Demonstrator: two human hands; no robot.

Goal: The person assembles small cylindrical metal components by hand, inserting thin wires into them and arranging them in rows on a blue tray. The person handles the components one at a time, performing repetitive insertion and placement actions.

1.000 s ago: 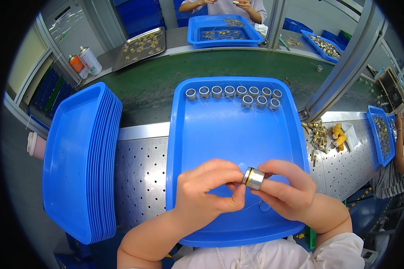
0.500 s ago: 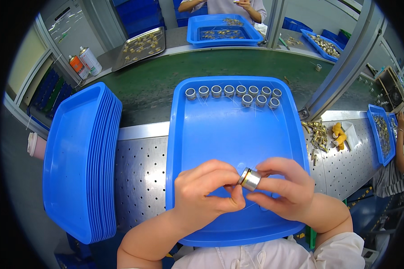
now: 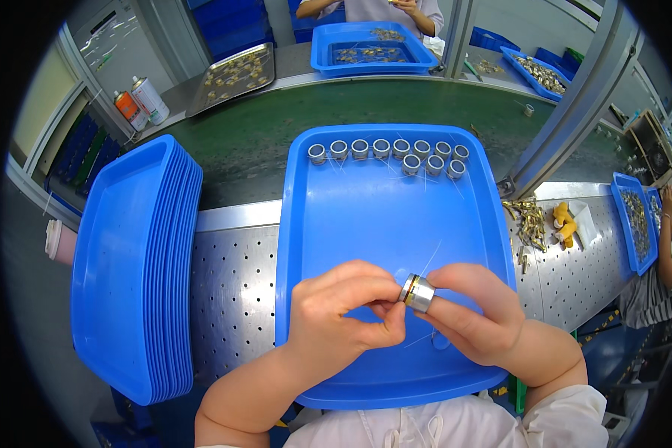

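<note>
Over the near half of a blue tray (image 3: 351, 224), both my hands hold one short silver metal cylinder (image 3: 421, 297) with a yellowish band and dark gap near its left end. My right hand (image 3: 481, 310) grips it between thumb and fingers from the right. My left hand (image 3: 351, 302) is closed, its fingertips pinched at the cylinder's left end; what else they may hold is hidden. Fine pale wires stick out near the cylinder, above and below. Along the tray's far edge stand several similar metal rings (image 3: 360, 148), open ends up, with thin wires around them.
A stack of blue trays (image 3: 127, 269) stands at left. Brass-coloured parts (image 3: 529, 224) and a yellow object (image 3: 564, 224) lie right of my tray. Beyond the green belt (image 3: 239, 157) are a metal tray (image 3: 235, 78), spray cans (image 3: 149, 101) and another person's blue tray (image 3: 373, 52). A metal post (image 3: 575, 97) rises at right.
The cylinder has turned slightly in my fingers, showing more of the yellowish band and gap. My right fingers have closed in around it, and the wires now show more plainly.
</note>
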